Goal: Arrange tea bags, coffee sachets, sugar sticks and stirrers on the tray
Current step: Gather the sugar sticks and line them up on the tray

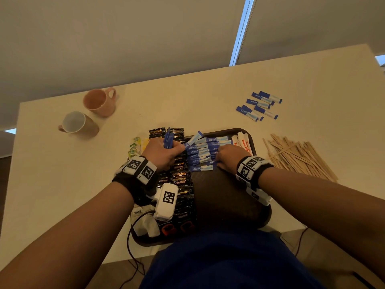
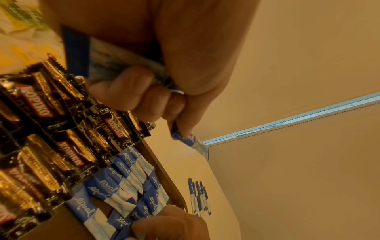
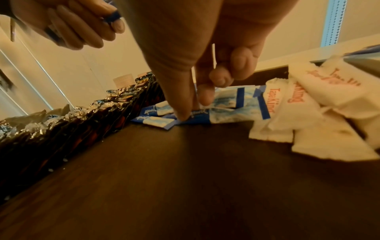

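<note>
Dark tray (image 1: 245, 133) at the near edge of the table (image 1: 187, 101), about midway along it. Left hand (image 1: 164, 152) over the tray's far left part, fingers curled round a small bundle of blue sugar sticks (image 1: 168, 139), count in the fist not readable; in the left wrist view one more stick (image 2: 191, 142) pinched under the thumb tip. Right hand (image 1: 229, 157) low over the tray's far middle, thumb and a fingertip (image 3: 183, 115) pressing down on the laid rows of blue sugar sticks (image 1: 203, 153), other fingers bent, nothing lifted. Roughly a dozen sticks in those rows, overlapping, exact number unclear. Black coffee sachets (image 1: 180, 176) in two columns along the tray's left side, too many and too overlapped to count. White tea bags (image 1: 242, 141) at the tray's far right corner, at least three in the head view. Loose on the table: about five blue sticks (image 1: 259, 105) toward the far right, a heap of wooden stirrers (image 1: 300, 155) just right of the tray, uncountable, yellow-green packets (image 1: 135, 147) beside the tray's far left corner, two mugs (image 1: 100, 101) toward the far left corner
</note>
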